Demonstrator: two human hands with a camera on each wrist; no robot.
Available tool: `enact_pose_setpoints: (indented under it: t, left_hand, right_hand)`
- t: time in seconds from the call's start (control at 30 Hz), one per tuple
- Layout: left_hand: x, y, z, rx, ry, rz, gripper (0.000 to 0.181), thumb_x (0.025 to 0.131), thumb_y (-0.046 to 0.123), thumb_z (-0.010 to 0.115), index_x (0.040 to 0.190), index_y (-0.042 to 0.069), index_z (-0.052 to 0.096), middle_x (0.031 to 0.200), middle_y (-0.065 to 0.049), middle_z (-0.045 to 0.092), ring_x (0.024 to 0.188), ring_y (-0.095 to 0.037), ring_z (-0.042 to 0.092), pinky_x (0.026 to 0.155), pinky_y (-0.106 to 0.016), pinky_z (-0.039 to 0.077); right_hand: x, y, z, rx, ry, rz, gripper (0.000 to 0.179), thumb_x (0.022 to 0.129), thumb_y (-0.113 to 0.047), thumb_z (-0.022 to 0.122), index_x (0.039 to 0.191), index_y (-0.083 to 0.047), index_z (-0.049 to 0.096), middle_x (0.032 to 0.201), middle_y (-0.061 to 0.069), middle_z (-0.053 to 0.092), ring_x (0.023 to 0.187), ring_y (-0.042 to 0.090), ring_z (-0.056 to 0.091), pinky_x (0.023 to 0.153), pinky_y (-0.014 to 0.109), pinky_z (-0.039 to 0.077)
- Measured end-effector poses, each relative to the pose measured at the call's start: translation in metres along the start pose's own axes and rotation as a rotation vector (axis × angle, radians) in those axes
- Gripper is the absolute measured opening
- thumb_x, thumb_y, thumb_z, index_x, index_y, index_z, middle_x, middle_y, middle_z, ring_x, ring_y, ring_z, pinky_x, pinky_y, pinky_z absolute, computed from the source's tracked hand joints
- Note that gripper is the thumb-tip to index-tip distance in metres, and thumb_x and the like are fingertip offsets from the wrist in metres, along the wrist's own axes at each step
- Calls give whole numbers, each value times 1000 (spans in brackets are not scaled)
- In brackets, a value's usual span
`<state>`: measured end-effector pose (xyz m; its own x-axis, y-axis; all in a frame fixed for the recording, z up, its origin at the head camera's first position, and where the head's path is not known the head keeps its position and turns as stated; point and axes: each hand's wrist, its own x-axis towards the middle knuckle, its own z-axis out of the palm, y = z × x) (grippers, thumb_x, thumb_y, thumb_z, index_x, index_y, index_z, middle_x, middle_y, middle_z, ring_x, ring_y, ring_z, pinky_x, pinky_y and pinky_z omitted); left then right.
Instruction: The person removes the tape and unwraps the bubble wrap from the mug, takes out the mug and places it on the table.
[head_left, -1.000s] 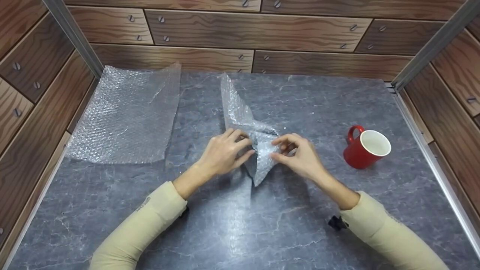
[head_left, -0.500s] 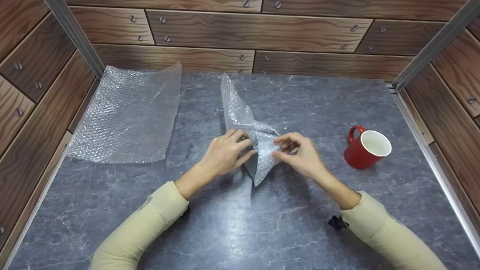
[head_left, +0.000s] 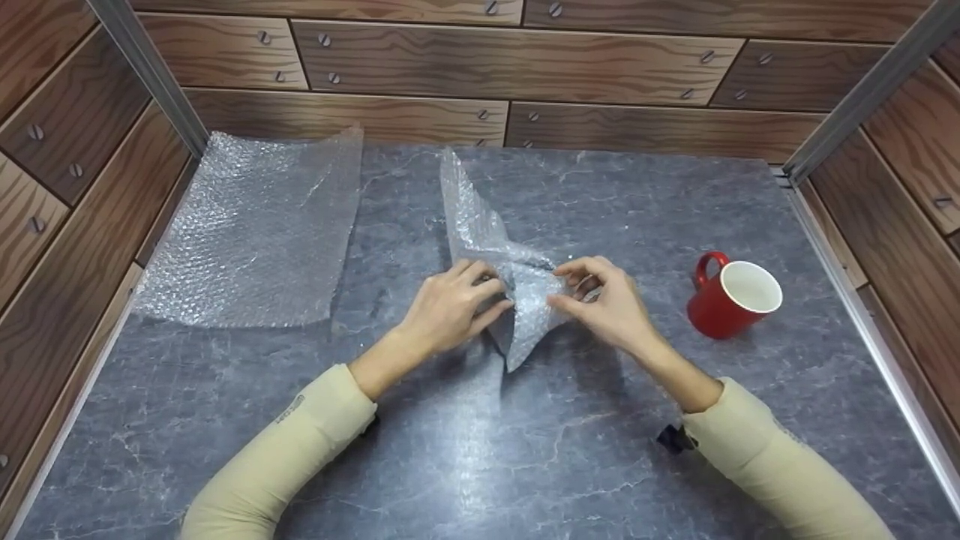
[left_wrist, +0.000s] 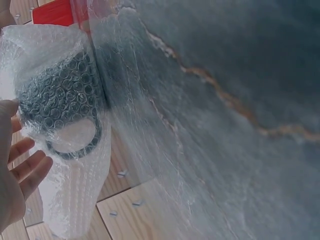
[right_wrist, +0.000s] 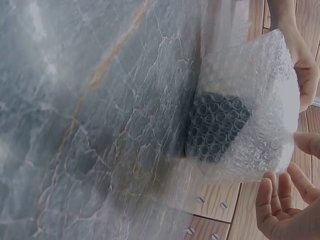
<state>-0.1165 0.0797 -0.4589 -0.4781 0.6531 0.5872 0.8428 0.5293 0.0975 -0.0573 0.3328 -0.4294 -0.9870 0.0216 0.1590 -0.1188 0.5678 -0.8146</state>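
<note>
Freshly shifted slightly rightward, the right hand (head_left: 611, 306) is set at the bubble-wrapped mug (head_left: 531, 304), mid worktop (head_left: 600, 472), opposite the left hand (head_left: 442, 304); whether either grip is clamped cannot be told. The far flap (head_left: 471, 206) being loose, wrapping is judged unfinished.

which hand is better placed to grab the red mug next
Probably the right hand: the red mug stands on the table to its right, with nothing visible between them. The left hand is farther away, on the other side of the bubble-wrapped mug.
</note>
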Motion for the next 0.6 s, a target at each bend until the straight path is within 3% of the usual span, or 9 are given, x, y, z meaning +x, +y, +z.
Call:
enact_pose_setpoints:
  t: [0.6]
  left_hand:
    - [-1,0,0,-14,2,2,22,101,41,70,104,21,75,109,2,73,94,-17,69,61,-26,61]
  right_hand:
    - [6,1,-3,-68,-34,44,34,86,-19,88,117,-10,78,107,14,72,82,15,64,71,18,52]
